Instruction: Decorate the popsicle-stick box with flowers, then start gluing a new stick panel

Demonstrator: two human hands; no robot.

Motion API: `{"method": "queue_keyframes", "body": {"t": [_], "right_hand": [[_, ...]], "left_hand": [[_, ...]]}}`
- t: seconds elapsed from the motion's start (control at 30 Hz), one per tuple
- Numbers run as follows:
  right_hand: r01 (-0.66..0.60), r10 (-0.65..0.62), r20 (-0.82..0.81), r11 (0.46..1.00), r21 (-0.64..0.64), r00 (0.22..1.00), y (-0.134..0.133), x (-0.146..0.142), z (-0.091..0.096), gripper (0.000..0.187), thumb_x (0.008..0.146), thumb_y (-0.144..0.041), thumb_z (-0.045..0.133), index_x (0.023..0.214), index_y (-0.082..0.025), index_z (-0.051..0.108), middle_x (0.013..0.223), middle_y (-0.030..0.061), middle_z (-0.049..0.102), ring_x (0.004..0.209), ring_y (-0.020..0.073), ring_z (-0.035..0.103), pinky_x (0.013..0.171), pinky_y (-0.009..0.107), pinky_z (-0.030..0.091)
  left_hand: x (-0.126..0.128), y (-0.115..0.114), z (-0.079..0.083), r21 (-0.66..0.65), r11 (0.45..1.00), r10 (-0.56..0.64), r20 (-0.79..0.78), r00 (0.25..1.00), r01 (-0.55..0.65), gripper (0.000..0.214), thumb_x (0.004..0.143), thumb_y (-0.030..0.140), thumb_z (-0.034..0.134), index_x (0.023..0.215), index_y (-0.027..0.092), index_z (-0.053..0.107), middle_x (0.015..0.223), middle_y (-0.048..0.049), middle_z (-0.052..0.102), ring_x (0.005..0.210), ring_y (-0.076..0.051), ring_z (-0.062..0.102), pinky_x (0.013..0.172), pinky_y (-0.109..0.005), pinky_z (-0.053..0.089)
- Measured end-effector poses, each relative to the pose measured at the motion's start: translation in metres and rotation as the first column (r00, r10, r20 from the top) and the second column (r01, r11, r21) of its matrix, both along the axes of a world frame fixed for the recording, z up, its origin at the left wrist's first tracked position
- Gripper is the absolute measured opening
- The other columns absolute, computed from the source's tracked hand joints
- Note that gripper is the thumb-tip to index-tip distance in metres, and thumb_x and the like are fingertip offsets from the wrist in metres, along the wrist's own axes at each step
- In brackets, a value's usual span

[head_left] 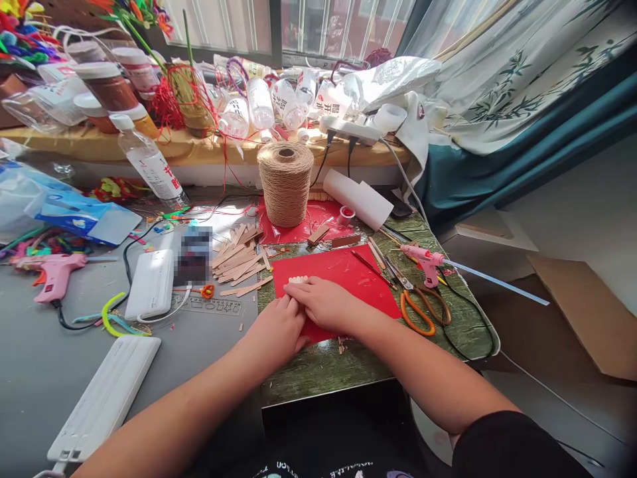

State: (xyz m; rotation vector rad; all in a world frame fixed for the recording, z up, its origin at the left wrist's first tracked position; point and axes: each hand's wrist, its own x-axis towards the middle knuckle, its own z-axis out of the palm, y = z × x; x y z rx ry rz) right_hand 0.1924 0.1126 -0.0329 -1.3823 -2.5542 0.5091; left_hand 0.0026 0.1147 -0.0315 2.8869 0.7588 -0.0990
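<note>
Both of my hands rest on a red sheet [343, 275] that lies on a green mat [462, 332]. My right hand [326, 302] lies flat with its fingers stretched out, pressing on a small pale wooden piece [298, 280] at the sheet's left edge. My left hand [276, 332] sits just beside and under it, fingers extended towards the same piece and partly hidden by the right hand. A pile of wooden craft sticks [239, 259] lies just left of the sheet.
A big spool of jute twine [285, 180] stands behind the sheet. Orange-handled scissors [423, 309] and a pink glue gun [423, 260] lie to the right; another pink glue gun [54, 275], white boxes [149, 284] and cables lie left. Bottles and jars crowd the back shelf.
</note>
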Motion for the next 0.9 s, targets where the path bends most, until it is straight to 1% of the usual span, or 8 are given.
{"method": "queue_keyframes", "body": {"t": [0.17,0.27,0.4,0.57,0.67,0.73,0.8,0.9], "right_hand": [[0.014,-0.013,0.022,1.0,-0.016,1.0,0.001,-0.006,0.008,0.041,0.1,-0.017,0.051,0.14,-0.015,0.061,0.126,0.0151,0.073,0.103,0.0281,0.064,0.089,0.042,0.053],[0.025,-0.025,0.012,0.999,-0.03,1.0,0.002,-0.007,0.01,0.039,0.099,-0.017,0.053,0.137,-0.015,0.063,0.125,0.0152,0.073,0.104,0.0288,0.064,0.09,0.042,0.052],[0.026,-0.025,0.003,0.999,-0.048,1.0,0.003,-0.005,0.013,0.035,0.097,-0.016,0.054,0.131,-0.017,0.066,0.122,0.0129,0.074,0.104,0.0279,0.064,0.089,0.039,0.05],[0.03,-0.03,0.003,0.998,-0.057,1.0,0.006,-0.004,0.017,0.022,0.095,-0.015,0.056,0.111,-0.02,0.07,0.101,0.008,0.076,0.09,0.0244,0.061,0.081,0.034,0.047],[0.032,-0.033,-0.025,0.998,-0.052,0.999,0.004,-0.003,0.014,0.019,0.095,-0.014,0.056,0.105,-0.021,0.071,0.096,0.0064,0.075,0.086,0.0228,0.058,0.079,0.034,0.047],[0.048,-0.052,-0.07,0.998,-0.052,0.996,0.0,0.0,0.01,0.024,0.096,-0.013,0.056,0.111,-0.021,0.071,0.102,0.0064,0.076,0.09,0.0227,0.059,0.083,0.034,0.049],[0.055,-0.06,-0.13,0.998,-0.04,0.99,-0.005,0.005,0.005,0.037,0.095,-0.009,0.054,0.126,-0.022,0.069,0.118,0.0076,0.075,0.103,0.0233,0.061,0.091,0.037,0.051],[0.033,-0.03,-0.193,0.999,0.013,0.981,-0.011,0.013,-0.001,0.054,0.093,-0.005,0.05,0.145,-0.019,0.058,0.146,0.0121,0.063,0.129,0.0244,0.058,0.108,0.043,0.048]], "left_hand": [[-0.001,-0.001,0.0,-0.001,1.0,0.008,0.032,0.999,-0.008,0.071,0.088,0.043,0.07,0.146,0.007,0.053,0.152,-0.0262,0.051,0.141,-0.04,0.048,0.119,-0.053,0.037],[-0.002,-0.001,0.004,0.023,1.0,0.008,0.019,1.0,-0.009,0.072,0.087,0.044,0.071,0.145,0.005,0.054,0.151,-0.0266,0.052,0.139,-0.041,0.048,0.119,-0.053,0.037],[0.0,-0.001,0.005,0.015,1.0,0.009,0.001,1.0,-0.009,0.071,0.089,0.045,0.07,0.145,0.004,0.054,0.149,-0.0273,0.053,0.137,-0.042,0.049,0.114,-0.054,0.042],[0.003,-0.002,0.005,-0.005,1.0,0.012,0.023,1.0,-0.012,0.07,0.09,0.045,0.068,0.147,0.008,0.052,0.145,-0.0254,0.057,0.137,-0.039,0.05,0.112,-0.053,0.043],[0.008,-0.003,0.01,0.002,1.0,0.027,0.023,0.999,-0.027,0.069,0.089,0.045,0.069,0.147,0.011,0.053,0.142,-0.0236,0.06,0.135,-0.039,0.054,0.111,-0.051,0.044],[0.012,-0.004,0.015,0.007,0.999,0.038,-0.004,0.999,-0.038,0.066,0.089,0.044,0.069,0.144,0.01,0.057,0.142,-0.0244,0.061,0.132,-0.039,0.057,0.109,-0.05,0.046],[0.016,-0.006,0.018,0.02,0.999,0.047,-0.038,0.998,-0.046,0.064,0.09,0.044,0.068,0.141,0.007,0.059,0.142,-0.0269,0.06,0.13,-0.04,0.058,0.107,-0.05,0.048],[0.018,-0.008,0.017,0.052,0.998,0.04,-0.056,0.998,-0.037,0.068,0.089,0.046,0.069,0.141,0.003,0.059,0.146,-0.0297,0.056,0.134,-0.042,0.056,0.109,-0.051,0.047]]}}
